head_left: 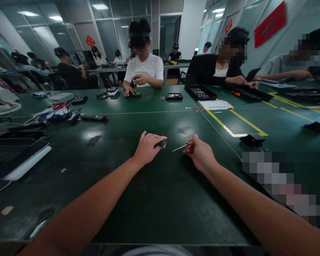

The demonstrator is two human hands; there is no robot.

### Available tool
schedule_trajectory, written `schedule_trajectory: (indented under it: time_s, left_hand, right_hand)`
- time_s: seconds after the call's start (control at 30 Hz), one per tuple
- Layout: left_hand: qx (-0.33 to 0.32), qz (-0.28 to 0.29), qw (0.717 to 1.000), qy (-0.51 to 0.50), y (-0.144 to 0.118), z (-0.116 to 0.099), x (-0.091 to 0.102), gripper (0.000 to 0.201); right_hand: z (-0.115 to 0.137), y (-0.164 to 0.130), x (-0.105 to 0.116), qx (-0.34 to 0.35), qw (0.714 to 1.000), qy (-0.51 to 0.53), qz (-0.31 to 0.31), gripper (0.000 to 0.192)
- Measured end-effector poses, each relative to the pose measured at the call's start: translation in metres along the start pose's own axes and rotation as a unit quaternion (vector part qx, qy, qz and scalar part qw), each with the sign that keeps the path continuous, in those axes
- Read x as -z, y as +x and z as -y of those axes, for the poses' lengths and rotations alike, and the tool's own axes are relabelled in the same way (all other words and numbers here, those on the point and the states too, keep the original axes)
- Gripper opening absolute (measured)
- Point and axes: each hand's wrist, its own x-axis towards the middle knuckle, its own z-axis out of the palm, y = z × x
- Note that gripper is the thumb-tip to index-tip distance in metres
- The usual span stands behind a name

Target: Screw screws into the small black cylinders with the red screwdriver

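Note:
Between the thumb and fingers of my left hand [148, 147] is a small dark part [162, 143] with a shiny metallic end facing right. Its exact kind is too small to make out. My right hand [201, 151] is closed round the reddish handle of a screwdriver [179, 147]. The thin metal shaft points left toward the small part, with a short gap between tip and part. Both hands are just above the green table [138, 199], near its middle.
A marker-like pen [94, 117], red-handled scissors [62, 106] and a white-edged device [24, 160] lie to the left. On the right are a black bracket-like piece [252, 139] and yellow tape lines [224, 127]. Across the table, a person in white [144, 67] handles a green board.

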Motion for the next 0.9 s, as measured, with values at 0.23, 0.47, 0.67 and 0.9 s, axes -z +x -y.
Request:
schedule_trajectory:
  time_s: [0.23,0.47,0.67,0.9]
  left_hand:
    - [0.043,0.011,0.999,0.001,0.002,0.006,-0.005,0.033]
    - [0.036,-0.012,0.998,-0.055,0.002,-0.004,-0.001,0.024]
    - [0.035,0.02,0.996,-0.077,0.005,-0.025,0.001,0.036]
    - [0.047,0.176,0.983,0.019,0.035,-0.043,-0.015,0.036]
  right_hand:
    - [-0.008,-0.001,-0.002,0.078,0.997,-0.029,0.002,0.035]
    - [0.004,-0.006,-0.005,0.037,0.998,0.042,-0.014,0.034]
    - [0.014,-0.008,-0.003,0.035,0.993,0.109,0.026,0.04]
    - [0.008,-0.004,-0.002,0.006,0.996,0.083,0.035,0.036]
